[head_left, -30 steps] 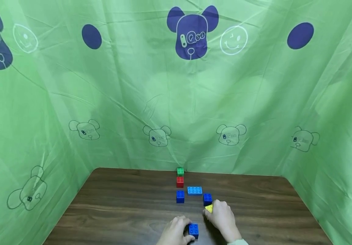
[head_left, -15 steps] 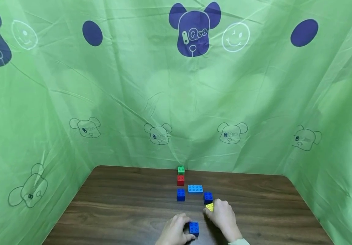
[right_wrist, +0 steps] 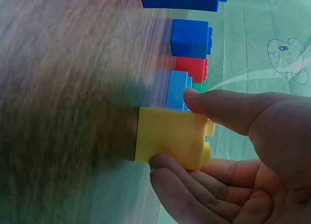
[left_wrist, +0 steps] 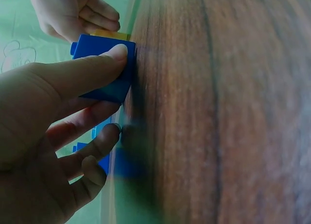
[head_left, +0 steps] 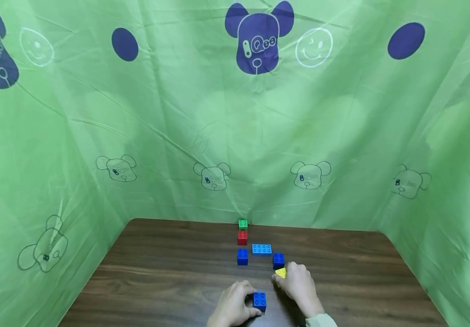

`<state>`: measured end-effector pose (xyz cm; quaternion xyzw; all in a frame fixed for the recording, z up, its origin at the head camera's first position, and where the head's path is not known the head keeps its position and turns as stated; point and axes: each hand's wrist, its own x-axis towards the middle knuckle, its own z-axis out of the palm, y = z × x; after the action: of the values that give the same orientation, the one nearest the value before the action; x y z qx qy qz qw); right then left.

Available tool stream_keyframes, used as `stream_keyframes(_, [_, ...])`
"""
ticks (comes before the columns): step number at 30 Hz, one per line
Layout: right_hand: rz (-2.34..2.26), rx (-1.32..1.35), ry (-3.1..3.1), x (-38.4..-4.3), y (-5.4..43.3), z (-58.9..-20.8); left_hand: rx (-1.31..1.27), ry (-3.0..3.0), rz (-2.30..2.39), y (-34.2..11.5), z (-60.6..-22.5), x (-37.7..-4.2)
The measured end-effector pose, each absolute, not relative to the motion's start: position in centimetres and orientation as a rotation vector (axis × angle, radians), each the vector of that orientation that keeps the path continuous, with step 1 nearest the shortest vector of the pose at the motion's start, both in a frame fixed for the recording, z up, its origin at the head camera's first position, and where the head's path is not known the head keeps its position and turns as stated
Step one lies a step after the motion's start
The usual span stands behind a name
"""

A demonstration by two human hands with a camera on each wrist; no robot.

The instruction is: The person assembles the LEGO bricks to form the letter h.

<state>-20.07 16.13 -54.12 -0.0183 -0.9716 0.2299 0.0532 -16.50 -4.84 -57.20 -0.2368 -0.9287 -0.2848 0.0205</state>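
My left hand (head_left: 233,304) pinches a dark blue toy building brick (head_left: 259,301) between thumb and fingers near the table's front. In the left wrist view the thumb lies on the side of that blue brick (left_wrist: 104,68). Farther forward and to the right, my right hand (head_left: 299,286) grips a yellow building brick (head_left: 280,273), partly covered by the fingers in the head view. The right wrist view shows the yellow brick (right_wrist: 170,136) between thumb and fingers, its studs facing away from the tabletop. Just behind it stands another dark blue brick (head_left: 278,261).
Farther back on the wooden table (head_left: 157,268) are a light blue brick (head_left: 261,250), a dark blue brick (head_left: 242,257), a red brick (head_left: 242,237) and a green brick (head_left: 243,224). A green printed cloth (head_left: 259,118) encloses the table's back and sides.
The head view has tilted slightly, so everything sits a little higher in it. Both hands keep their grip on the same bricks, with hardly any movement over the table.
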Motion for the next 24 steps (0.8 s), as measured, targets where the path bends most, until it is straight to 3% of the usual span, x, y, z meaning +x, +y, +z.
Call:
stream_keyframes(13, [0.837, 0.067, -2.965, -20.1, 17.0, -53.2, -0.695, -2.919, -0.908, -4.7, -57.1, -16.6])
stream_keyframes(24, [1.147, 0.759, -2.779, -18.9, 16.5, -47.6, -0.634, -2.873, -1.146, -5.2, -57.5, -16.5])
